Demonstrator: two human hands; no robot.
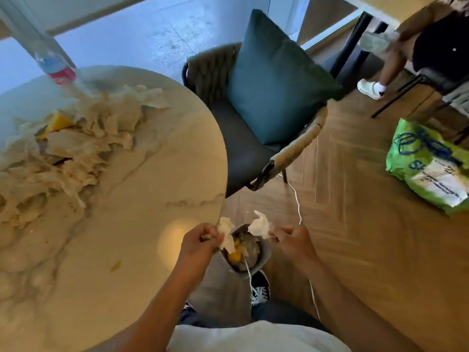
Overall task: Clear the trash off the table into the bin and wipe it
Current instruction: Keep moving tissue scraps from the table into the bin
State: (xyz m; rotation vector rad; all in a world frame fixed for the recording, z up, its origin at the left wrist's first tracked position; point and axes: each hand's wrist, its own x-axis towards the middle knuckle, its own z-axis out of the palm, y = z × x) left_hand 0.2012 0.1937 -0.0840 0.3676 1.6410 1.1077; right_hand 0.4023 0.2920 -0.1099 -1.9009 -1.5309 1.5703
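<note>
While hands (200, 241) (291, 240) pinch tissues — bin (265, 252) beside table edge (223, 158).

Teal cushion (274, 82), green bag (429, 166) (blue print), cream-veined table (142, 189).

One head-worn camera, looking steeply down from the standing person's own eye level.
It faces forward and down past the white shirt, close over both hands, with the round table (132, 194) filling the left and the chair (243, 148) and wooden floor (355, 224) farther off.
</note>
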